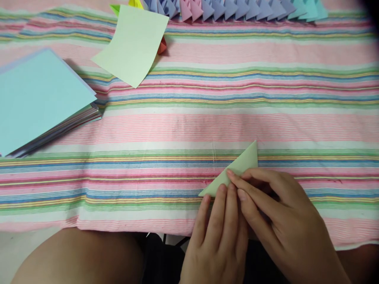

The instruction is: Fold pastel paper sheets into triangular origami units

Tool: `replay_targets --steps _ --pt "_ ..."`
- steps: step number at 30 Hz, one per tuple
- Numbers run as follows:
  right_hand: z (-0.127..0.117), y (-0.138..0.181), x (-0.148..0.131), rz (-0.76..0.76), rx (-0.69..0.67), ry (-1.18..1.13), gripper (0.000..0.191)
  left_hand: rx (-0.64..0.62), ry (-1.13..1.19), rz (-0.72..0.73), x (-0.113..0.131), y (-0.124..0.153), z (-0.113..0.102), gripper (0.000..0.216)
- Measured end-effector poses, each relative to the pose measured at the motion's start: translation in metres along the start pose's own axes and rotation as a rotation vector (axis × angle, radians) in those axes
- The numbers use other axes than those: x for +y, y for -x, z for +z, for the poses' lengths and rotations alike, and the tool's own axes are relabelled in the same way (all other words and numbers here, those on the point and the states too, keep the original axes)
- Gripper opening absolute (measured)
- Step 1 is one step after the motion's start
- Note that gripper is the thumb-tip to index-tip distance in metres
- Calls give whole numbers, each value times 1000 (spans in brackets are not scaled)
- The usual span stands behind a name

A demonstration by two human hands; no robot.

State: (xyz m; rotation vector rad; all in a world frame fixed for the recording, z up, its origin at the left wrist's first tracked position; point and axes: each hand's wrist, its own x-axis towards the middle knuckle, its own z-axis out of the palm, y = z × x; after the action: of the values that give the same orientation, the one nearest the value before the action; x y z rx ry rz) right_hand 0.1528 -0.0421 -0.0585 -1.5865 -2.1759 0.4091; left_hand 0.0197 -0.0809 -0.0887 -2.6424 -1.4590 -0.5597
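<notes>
A pale green sheet of paper [237,167], folded into a triangle, lies on the striped cloth near the table's front edge. Its long edge slants up to the right. My left hand [219,232] rests its outstretched fingertips on the lower left part of the paper; its thumb is hidden. From the right, my right hand [278,213] presses its index fingertip on the middle of the triangle, the thumb close beside my left fingers. Its other fingers curl near the paper's right side, partly hidden. The triangle's lower corner is covered by my hands.
A stack of coloured paper [44,102], light blue on top, lies at the left. Further back, a flat pale green sheet [136,47] partly covers a small red folded piece [162,46]. A row of folded paper pieces [237,10] runs along the top edge.
</notes>
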Motion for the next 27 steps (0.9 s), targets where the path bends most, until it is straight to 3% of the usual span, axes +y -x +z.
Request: replay_targets --steps 27 --pt "1 2 3 54 5 -55 34 -38 -32 -11 2 0 -3 46"
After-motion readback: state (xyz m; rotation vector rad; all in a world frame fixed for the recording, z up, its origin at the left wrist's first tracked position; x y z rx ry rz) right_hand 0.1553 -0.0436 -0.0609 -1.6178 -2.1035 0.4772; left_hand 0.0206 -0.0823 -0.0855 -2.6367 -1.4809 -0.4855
